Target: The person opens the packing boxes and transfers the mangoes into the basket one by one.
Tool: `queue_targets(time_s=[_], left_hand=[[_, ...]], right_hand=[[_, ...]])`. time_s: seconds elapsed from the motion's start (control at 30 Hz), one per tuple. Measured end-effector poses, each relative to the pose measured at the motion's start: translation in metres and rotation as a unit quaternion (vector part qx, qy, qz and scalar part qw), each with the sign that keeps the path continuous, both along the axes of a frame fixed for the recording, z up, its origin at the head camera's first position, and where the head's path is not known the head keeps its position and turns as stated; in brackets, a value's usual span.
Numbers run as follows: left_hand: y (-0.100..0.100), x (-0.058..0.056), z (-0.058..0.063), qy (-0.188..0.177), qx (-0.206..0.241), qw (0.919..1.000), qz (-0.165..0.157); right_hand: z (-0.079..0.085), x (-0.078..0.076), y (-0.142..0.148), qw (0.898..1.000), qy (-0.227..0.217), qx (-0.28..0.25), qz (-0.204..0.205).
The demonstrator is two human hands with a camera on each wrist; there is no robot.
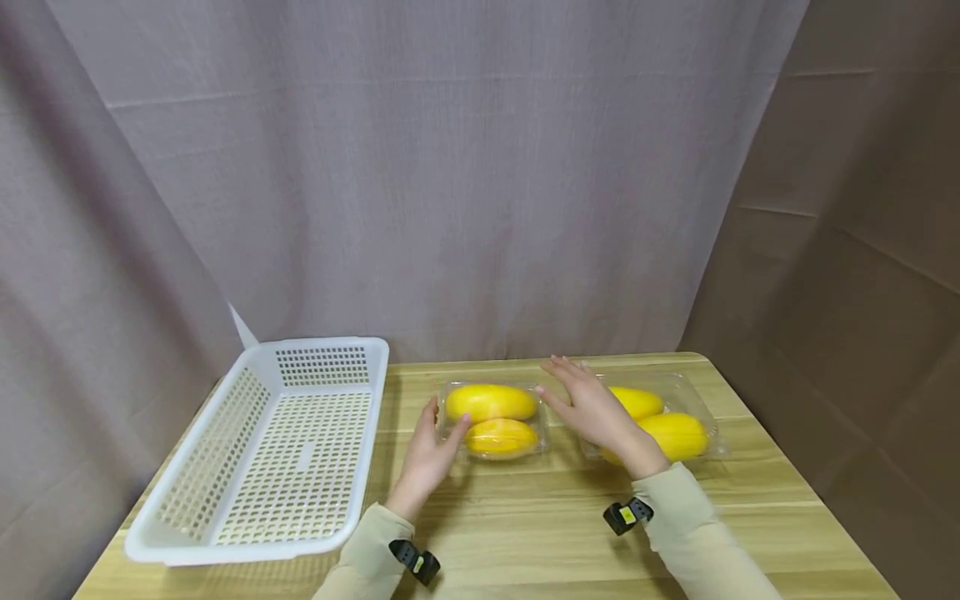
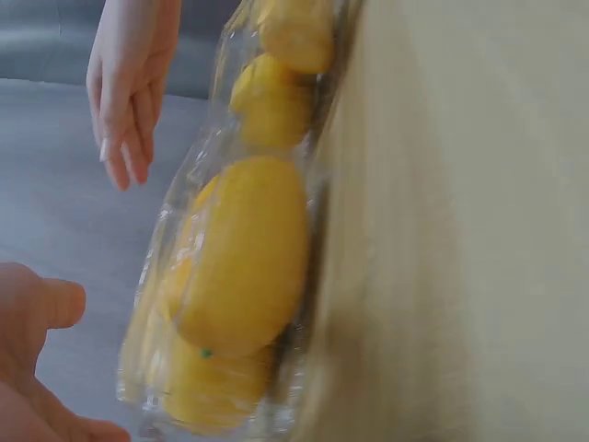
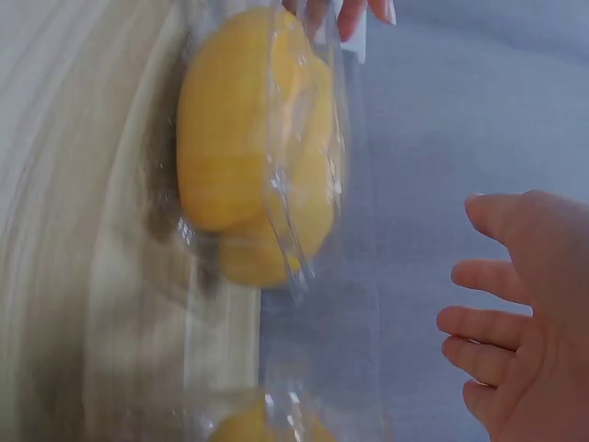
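Two yellow oval fruits (image 1: 491,402) lie inside a clear plastic box (image 1: 545,444) at the middle of the table. Just left of that box is my left hand (image 1: 431,454), thumb and fingers spread, holding nothing; its thumb overlaps the box's edge in the head view, and I cannot tell whether it touches. My right hand (image 1: 600,412) hovers between this box and a second clear box (image 1: 692,392), its fingers extended and grasping nothing. More yellow fruits (image 1: 675,436) sit in the second box, partly hidden behind my right hand and wrist. Both wrist views are blurred.
A white perforated plastic basket (image 1: 375,442) stands on the left of the wooden table (image 1: 525,525). Grey curtains (image 1: 480,208) hang behind the table and along its sides.
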State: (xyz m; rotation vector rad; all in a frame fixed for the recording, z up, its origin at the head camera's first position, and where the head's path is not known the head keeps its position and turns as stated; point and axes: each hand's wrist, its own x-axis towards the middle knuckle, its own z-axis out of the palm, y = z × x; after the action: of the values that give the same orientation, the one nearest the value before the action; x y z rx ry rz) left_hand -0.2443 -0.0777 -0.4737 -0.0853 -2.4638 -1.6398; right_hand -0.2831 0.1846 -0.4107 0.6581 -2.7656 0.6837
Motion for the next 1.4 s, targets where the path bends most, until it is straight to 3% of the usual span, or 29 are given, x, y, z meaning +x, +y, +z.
queue_targets(time_s=[0.3,0.57,0.73,1.0,1.2,1.4], left_hand=[[-0.004,0.006,-0.015,-0.036,0.049,0.9975,-0.037],[-0.007,0.006,-0.025,-0.082,0.115,0.988,-0.063],[-0.01,0.006,-0.029,-0.111,0.116,0.9853,-0.058],[-0.015,0.008,-0.03,-0.112,0.112,0.9843,-0.079],[-0.016,0.008,-0.032,-0.112,0.116,0.9811,-0.108],[-0.019,0.009,-0.033,-0.117,0.122,0.9797,-0.108]], right_hand=[[-0.013,0.005,-0.018,1.0,0.005,-0.005,0.029],[-0.023,0.013,-0.04,0.996,0.023,0.027,0.083],[-0.031,0.016,-0.05,0.994,0.03,0.038,0.102],[-0.04,0.017,-0.06,0.987,0.05,0.051,0.147],[-0.045,0.016,-0.069,0.983,0.07,0.067,0.153],[-0.049,0.014,-0.076,0.98,0.084,0.079,0.16]])
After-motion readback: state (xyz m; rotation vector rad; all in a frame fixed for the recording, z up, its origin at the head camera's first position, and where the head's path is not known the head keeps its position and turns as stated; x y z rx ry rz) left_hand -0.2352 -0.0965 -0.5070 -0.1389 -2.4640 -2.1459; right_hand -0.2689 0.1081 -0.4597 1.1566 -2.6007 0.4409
